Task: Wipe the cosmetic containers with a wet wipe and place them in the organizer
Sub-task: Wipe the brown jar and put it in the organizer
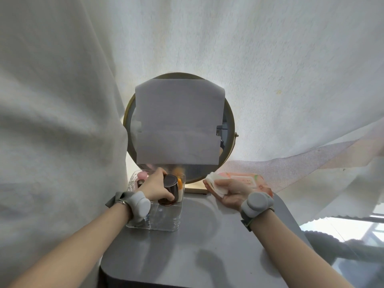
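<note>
At the far left corner of the grey table (pixel 193 246) stands a clear organizer (pixel 166 219), its near compartment showing only bare transparent walls. In its far left part sits a pink-capped container (pixel 142 176), partly hidden behind the hand. The left hand (pixel 154 187) reaches over the organizer and grips a dark brown jar (pixel 170 190), fingers curled round its side and the thumb across its lower front; the jar is tilted, its dark lid facing the camera, and its base sits at or just above the organizer's middle section. Just right of the jar, inside the organizer, an orange and white bottle (pixel 180 187) stands upright. Behind these, at the table's far edge, a round gold-rimmed mirror (pixel 227 125) is mostly covered by a grey sheet (pixel 179 121). Right of the mirror's base, the right hand (pixel 230 194) is palm up, its fingers closed on a folded white wet wipe (pixel 216 185). Beyond it, a peach-coloured wipe pack (pixel 247 179) lies at the far right edge.
</note>
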The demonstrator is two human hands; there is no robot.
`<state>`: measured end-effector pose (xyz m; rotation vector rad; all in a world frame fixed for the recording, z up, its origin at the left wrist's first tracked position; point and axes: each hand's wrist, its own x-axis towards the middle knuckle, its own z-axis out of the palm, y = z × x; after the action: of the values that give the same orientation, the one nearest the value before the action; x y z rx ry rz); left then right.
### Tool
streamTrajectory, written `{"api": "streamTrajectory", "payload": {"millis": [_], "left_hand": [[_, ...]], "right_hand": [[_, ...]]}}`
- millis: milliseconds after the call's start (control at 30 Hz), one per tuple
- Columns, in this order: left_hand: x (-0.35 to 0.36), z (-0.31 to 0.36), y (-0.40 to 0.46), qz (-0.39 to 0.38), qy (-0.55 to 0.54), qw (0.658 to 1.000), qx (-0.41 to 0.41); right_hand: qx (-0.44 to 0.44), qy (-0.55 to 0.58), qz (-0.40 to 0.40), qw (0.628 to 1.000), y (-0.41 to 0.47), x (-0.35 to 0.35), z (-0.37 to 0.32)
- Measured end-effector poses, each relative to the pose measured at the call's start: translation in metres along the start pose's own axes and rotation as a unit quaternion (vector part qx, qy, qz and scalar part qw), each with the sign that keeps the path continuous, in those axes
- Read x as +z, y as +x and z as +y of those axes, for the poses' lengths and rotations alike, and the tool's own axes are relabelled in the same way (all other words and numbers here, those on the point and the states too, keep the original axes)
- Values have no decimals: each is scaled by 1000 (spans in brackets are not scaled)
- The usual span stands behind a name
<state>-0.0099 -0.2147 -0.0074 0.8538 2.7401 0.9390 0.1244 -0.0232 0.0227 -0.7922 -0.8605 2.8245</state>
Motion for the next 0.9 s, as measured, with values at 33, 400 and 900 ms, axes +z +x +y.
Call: {"api": "streamTrajectory", "payload": {"millis": [33,400,900], "left_hand": [[5,-2,1,-4,6,1000,-4],[43,-13,2,10,225,974,-5],[33,-5,4,20,296,955,24]], "right_hand": [[-2,6,3,1000,1,-2,0],[28,19,-2,999,-3,-16,-1],[14,3,40,999,-9,-17,-10]]}}
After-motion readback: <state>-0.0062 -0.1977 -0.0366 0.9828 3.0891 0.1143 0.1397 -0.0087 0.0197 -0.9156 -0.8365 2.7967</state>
